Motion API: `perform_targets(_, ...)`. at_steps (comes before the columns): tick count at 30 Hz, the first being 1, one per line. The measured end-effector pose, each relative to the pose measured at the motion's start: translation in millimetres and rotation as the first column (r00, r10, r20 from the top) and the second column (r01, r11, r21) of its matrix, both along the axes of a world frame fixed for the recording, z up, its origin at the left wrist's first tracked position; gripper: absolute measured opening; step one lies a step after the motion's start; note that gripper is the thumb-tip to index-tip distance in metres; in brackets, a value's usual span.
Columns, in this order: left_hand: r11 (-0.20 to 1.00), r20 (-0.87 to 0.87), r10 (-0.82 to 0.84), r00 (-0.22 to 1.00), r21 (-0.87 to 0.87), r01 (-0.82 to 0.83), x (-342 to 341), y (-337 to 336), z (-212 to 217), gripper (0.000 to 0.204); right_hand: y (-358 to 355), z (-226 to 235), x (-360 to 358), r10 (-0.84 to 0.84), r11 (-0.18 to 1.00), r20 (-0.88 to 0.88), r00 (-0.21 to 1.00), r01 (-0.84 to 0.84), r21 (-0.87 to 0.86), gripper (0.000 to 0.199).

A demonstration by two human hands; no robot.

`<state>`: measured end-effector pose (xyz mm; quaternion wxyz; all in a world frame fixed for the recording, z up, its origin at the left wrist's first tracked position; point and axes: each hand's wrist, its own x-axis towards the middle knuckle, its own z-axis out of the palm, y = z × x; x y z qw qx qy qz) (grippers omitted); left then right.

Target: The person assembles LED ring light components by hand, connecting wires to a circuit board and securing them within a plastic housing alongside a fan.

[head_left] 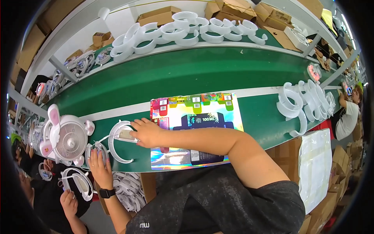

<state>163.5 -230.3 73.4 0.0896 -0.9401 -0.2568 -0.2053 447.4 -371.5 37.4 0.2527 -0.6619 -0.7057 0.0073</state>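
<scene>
My right hand point(150, 133) reaches left across the bench, its fingers and thumb closed on a white curved plastic part point(112, 145). The part is an open C-shaped band with a flat beige-and-white piece point(126, 135) by my fingers. My left hand point(100, 168), below a dark wristwatch point(107, 193), lies with its fingers stretched over a small round white part point(102, 147) at the bench's near edge. My palm hides much of that part. Close by on the left stands a white fan point(70, 138) with pink-lined rabbit ears.
A shiny printed sheet point(159, 156) lies under my right forearm on the green bench point(187, 70). White curved bands are stacked at right point(290, 102) and on the shelf point(183, 33). A box of white parts point(128, 191) sits below. A co-worker's hand point(69, 202) holds a white frame point(80, 183).
</scene>
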Motion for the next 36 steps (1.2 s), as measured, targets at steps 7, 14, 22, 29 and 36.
perform_targets(7,0.978,0.125,0.191,0.974,-0.112,-0.178,-47,-3,-68,0.053,6,0,-6,-0.042,0.997,0.065,0.997,0.046,-0.065,0.048)
perform_targets(14,0.956,0.213,0.241,0.947,-0.222,-0.193,-34,16,-46,0.054,28,-2,1,0.006,0.990,0.084,0.996,0.006,-0.141,0.043)
perform_targets(22,0.973,0.245,0.209,0.947,-0.153,-0.175,2,-20,-13,0.034,-31,48,15,0.082,0.996,0.047,0.996,-0.083,0.016,0.034)
perform_targets(29,0.980,0.238,0.197,0.951,-0.032,-0.195,29,-29,-33,0.034,-67,45,45,0.030,0.999,0.054,0.998,-0.028,-0.046,0.035)
perform_targets(36,0.941,0.124,0.308,0.943,-0.184,-0.283,36,-36,-25,0.031,-49,31,25,-0.038,0.997,-0.057,0.998,0.033,-0.074,0.047)
